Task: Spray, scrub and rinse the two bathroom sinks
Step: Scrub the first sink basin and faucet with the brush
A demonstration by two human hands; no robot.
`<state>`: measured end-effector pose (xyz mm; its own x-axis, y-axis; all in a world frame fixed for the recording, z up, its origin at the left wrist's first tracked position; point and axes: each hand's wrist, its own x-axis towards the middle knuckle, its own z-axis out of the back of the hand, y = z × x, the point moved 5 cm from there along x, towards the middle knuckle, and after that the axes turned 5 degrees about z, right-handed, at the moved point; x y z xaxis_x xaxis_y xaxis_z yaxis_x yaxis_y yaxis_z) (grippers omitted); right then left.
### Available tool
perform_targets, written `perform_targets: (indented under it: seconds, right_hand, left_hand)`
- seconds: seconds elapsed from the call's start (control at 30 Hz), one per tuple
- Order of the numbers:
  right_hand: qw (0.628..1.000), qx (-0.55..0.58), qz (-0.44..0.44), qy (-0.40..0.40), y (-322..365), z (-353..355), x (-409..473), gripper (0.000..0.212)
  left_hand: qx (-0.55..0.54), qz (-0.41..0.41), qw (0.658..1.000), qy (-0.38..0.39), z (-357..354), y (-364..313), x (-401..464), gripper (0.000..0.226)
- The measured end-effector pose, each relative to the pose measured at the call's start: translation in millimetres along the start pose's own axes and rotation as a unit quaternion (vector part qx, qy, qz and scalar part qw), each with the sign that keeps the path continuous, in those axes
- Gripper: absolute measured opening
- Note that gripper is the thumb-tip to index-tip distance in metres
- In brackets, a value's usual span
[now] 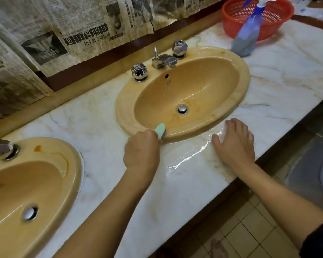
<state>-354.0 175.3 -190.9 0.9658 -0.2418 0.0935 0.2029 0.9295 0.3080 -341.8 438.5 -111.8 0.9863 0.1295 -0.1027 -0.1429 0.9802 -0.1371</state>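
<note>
glossy ceramic sink [237, 58], veined marble counter [287, 75]

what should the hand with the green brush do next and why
Probably sweep the pale green scrub brush along the near rim of the orange oval right sink. The left hand grips it right at that rim's front edge, brownish stains show in the basin and on the rim, and the right hand rests flat on the wet white marble counter as a brace.

Two bare forearms are seen, uncovered from wrist to elbow. No ring, watch or glove is worn on the left hand [141, 149] or on the right hand [235, 144]. A dark sleeve [319, 241] is visible at the upper right arm. A bare foot [219, 248] is shown below the counter edge.
</note>
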Motion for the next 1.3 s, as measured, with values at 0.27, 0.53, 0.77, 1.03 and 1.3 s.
perform_targets:
  seconds: [0.27, 0.53, 0.77, 1.03, 1.3]
  right_hand:
    - [0.999, 0.014, 0.029, 0.041, -6, -3, -6, 0.074]
    - [0.997, -0.015, 0.045, 0.056, -6, -6, -4, 0.077]
    - [0.996, -0.047, 0.055, 0.056, -4, -7, -2, 0.079]
    - [0.995, -0.047, 0.054, 0.067, -5, -6, -2, 0.079]
    - [0.996, -0.035, 0.054, 0.063, -6, -7, -2, 0.079]
  left_hand:
    - [-0.033, 0.064, 0.997, 0.000, -4, -24, 4, 0.035]
    - [-0.052, 0.106, 0.993, -0.005, -3, -44, 21, 0.030]
    - [-0.055, 0.117, 0.992, 0.002, -6, -55, 7, 0.035]
    - [-0.017, 0.111, 0.994, -0.013, -14, -70, -6, 0.027]
    - [-0.025, 0.108, 0.994, -0.019, -13, -81, -23, 0.025]
